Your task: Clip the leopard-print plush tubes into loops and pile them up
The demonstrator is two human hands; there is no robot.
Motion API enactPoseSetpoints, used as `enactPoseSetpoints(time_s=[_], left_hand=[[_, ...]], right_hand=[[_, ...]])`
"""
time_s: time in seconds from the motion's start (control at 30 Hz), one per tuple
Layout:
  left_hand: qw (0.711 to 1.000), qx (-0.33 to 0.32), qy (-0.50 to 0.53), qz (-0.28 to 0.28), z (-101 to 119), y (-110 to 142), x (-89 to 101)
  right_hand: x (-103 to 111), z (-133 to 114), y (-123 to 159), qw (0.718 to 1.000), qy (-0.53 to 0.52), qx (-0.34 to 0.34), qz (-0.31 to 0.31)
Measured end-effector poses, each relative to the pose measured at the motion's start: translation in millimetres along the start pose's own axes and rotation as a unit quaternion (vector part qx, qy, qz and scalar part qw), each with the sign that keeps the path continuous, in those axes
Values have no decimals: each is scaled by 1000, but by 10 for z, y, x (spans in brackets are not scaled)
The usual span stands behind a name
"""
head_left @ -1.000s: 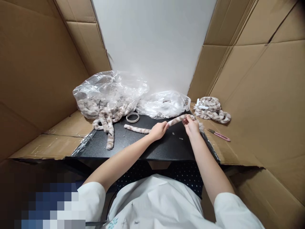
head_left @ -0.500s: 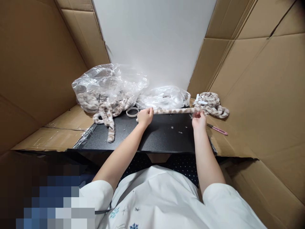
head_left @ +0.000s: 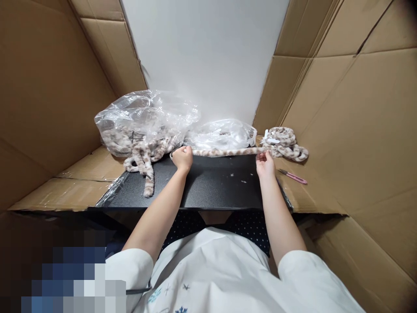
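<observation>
A spotted brown-and-white plush strip (head_left: 224, 152) is stretched level between my hands over the far part of the black table (head_left: 221, 187). My left hand (head_left: 183, 158) is closed in a fist around its left part. My right hand (head_left: 265, 163) pinches it farther right, fingertips together. Just beyond my right hand lies a looped pile of the same plush strip (head_left: 283, 139) with white tags on it. A ring-shaped roll, perhaps tape, is mostly hidden behind my left hand.
At the back left, a clear plastic bag (head_left: 143, 108) covers more spotted plush strips (head_left: 148, 174), some spilling out. A flatter clear bag (head_left: 221, 134) lies behind the stretched strip. A pink-handled tool (head_left: 293, 176) rests on the right cardboard. Cardboard walls (head_left: 358, 121) enclose both sides.
My left hand has moved left along the strip, so a longer length spans between my hands. My right hand keeps its pinch. The whole view has shifted slightly.
</observation>
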State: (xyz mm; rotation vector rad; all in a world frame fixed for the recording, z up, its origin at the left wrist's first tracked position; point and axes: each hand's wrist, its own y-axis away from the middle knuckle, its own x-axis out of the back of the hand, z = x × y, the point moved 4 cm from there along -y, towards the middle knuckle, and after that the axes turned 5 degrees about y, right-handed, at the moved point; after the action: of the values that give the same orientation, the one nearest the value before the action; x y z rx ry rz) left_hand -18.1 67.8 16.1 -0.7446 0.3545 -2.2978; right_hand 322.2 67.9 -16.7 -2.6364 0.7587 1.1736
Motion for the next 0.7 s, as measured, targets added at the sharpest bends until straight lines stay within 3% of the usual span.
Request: enactPoseSetpoints(time_s=[0.1,0.2,0.27,0.33,0.37,0.43,0.5,0.6,0.7], left_hand=[[998,42,20,38,-54,-53,52],[993,62,0,102,-83,-74,120],[989,33,-22,141,-29,-26,169],[991,-47,-15,126,109,91,163],[991,-102,8,89,207,178,124],[971,-218,92,-43,424,413,-28],[910,-284,195,-231,606,695,-265],[836,-190,289,-425,665,982,-639],[806,-100,327,-483,629,1049,-886]], right_hand=[[-80,67,118,999,12,-32,17],[-159,117,193,998,50,-35,-15],[-202,167,243,994,83,-42,-50],[-246,239,315,986,125,-55,-94],[-269,278,361,980,148,-59,-120],[-317,347,462,964,194,-52,-175],[-356,388,547,942,249,-23,-225],[-379,371,592,899,348,47,-262],[-374,292,556,874,399,90,-262]])
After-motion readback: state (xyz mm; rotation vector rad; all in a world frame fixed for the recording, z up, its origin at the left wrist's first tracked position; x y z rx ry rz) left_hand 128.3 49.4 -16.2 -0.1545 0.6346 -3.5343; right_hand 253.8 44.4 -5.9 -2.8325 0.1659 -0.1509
